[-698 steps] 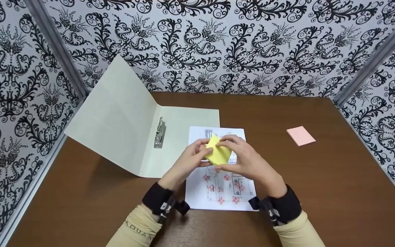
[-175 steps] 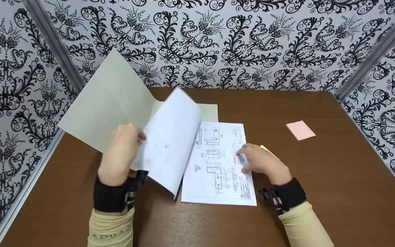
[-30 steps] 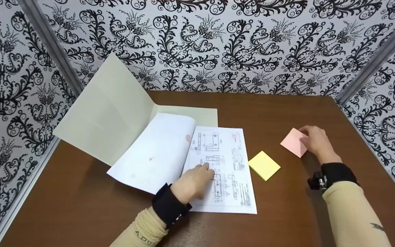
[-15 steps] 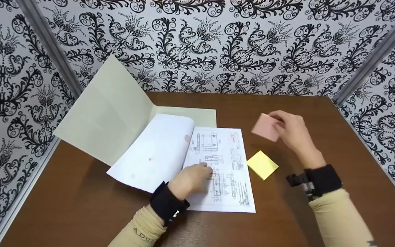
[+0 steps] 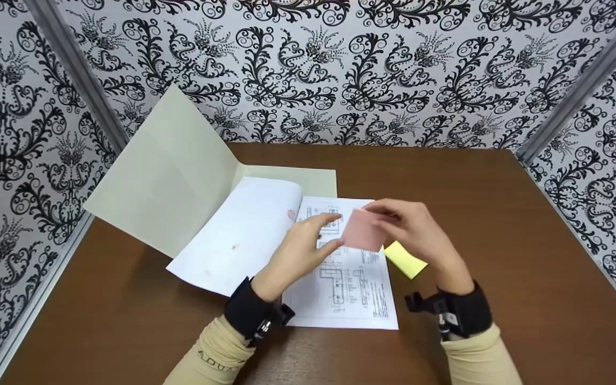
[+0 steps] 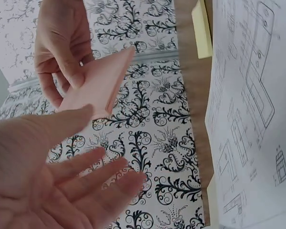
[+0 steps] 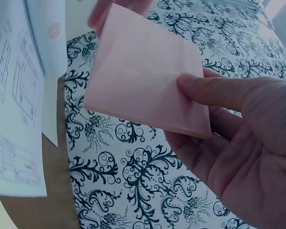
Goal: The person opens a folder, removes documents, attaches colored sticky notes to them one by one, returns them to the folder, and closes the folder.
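Observation:
My right hand (image 5: 420, 232) pinches a pink sticky note pad (image 5: 361, 232) by its right side, thumb on the near face and fingers behind, as the right wrist view shows. The pad is held tilted above a printed sheet of technical drawings (image 5: 340, 294). Just left of the pad is my left hand (image 5: 294, 248), its thumb and fingers spread apart. In the left wrist view the left thumb (image 6: 71, 121) overlaps the pad's lower edge; whether it touches cannot be told. A yellow sticky note pad (image 5: 407, 262) lies at the sheet's right edge, partly behind the pink pad.
A pale folder (image 5: 169, 171) stands with its cover raised at the left. Turned-over white pages (image 5: 238, 235) curl across it, beside the drawing sheet. The brown table (image 5: 474, 187) is bounded by patterned walls (image 5: 308, 69) behind and at both sides.
My right hand has picked up the pink pad from the table's right side and carried it left over the drawings. The left hand has lifted off the sheet and spread its fingers beside the pad.

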### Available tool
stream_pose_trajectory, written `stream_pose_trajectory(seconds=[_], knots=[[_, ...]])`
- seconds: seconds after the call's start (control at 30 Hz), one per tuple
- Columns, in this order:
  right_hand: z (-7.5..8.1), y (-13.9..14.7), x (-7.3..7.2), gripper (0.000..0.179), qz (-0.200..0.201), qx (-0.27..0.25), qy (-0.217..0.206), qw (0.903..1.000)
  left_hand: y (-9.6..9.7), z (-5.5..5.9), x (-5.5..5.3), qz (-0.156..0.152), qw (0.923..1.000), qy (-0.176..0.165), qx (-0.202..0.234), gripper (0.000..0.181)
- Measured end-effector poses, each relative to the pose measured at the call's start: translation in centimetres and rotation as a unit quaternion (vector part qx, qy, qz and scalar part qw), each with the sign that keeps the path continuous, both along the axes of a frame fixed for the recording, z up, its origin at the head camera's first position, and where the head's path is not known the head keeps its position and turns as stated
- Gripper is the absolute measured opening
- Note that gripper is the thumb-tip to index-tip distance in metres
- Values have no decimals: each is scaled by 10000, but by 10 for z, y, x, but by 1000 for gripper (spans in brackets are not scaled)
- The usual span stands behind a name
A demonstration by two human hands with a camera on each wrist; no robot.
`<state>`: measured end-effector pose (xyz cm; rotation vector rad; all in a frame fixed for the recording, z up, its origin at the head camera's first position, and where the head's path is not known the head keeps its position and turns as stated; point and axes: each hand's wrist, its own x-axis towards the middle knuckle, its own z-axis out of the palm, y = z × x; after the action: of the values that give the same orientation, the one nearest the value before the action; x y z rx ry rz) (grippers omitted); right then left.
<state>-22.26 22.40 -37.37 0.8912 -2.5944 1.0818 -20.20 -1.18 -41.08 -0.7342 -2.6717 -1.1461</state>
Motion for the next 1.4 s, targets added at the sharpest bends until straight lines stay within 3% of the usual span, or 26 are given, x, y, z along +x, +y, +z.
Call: stream_pose_trajectory(seconds=[0.17,0.33,0.5,0.63,0.77,1.0,1.1,1.33,1.4], knots=[[-7,-8,2,24,152,-229,-126,9995,5,3,0,-546,9925,-322,1044,34],[-10,-15,4,23,115,-249,164,9995,6,4,1,-432,9909,-435,1199,28],[-16,-22,4,29,-214,-89,1140,9932,7,3,1,-383,9914,-429,1173,28],[-19,-32,2,26,-428,142,2246,9734,7,2,-1,-252,9848,-678,1576,32],[-19,-37,6,25,-239,415,2753,9602,6,2,-2,-55,9775,-853,1930,38],[-17,-35,14,61,210,740,2094,9748,4,3,-1,-272,9598,-1391,2424,38],[-17,-33,14,63,317,795,1983,9764,4,2,0,-354,9531,-1622,2530,37],[-17,-28,12,58,715,596,1760,9800,6,2,0,-162,9616,-1593,2230,35],[-16,-26,12,58,785,548,1578,9828,7,1,-1,-116,9599,-1732,2200,36]])
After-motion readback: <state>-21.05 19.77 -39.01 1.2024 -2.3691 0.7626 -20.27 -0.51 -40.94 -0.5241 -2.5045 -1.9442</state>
